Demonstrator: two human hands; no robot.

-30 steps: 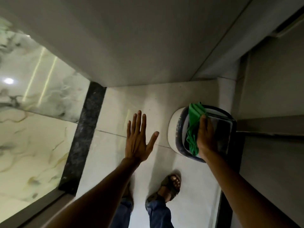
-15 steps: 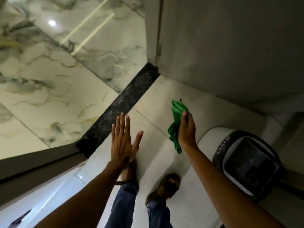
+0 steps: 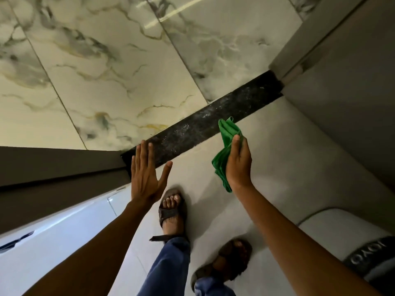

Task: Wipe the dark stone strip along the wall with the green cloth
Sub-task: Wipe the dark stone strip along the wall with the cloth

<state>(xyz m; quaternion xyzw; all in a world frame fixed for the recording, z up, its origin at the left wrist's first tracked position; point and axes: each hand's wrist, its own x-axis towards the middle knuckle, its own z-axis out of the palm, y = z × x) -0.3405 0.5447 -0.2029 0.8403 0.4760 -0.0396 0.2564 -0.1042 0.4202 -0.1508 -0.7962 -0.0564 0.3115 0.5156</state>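
A dark speckled stone strip (image 3: 205, 122) runs diagonally across the floor, between the glossy marble tiles and the plain pale floor. My right hand (image 3: 238, 165) holds a crumpled green cloth (image 3: 226, 146) in the air, just on the near side of the strip's middle; the cloth hangs below my fingers. My left hand (image 3: 147, 174) is open and flat, fingers spread, its fingertips over the strip's near left end. I cannot tell whether it touches anything.
Marble-patterned tiles (image 3: 106, 60) lie beyond the strip. A grey wall or door (image 3: 342, 92) stands at the right, a dark frame (image 3: 53, 167) and a white panel (image 3: 53, 242) at the left. A white and dark bucket (image 3: 352, 248) sits at lower right. My sandalled feet (image 3: 171, 210) stand on the pale floor.
My right hand lifted the green cloth off the bucket and carried it over to the dark strip. The view swung left, so the strip is now central and the bucket at the lower right.
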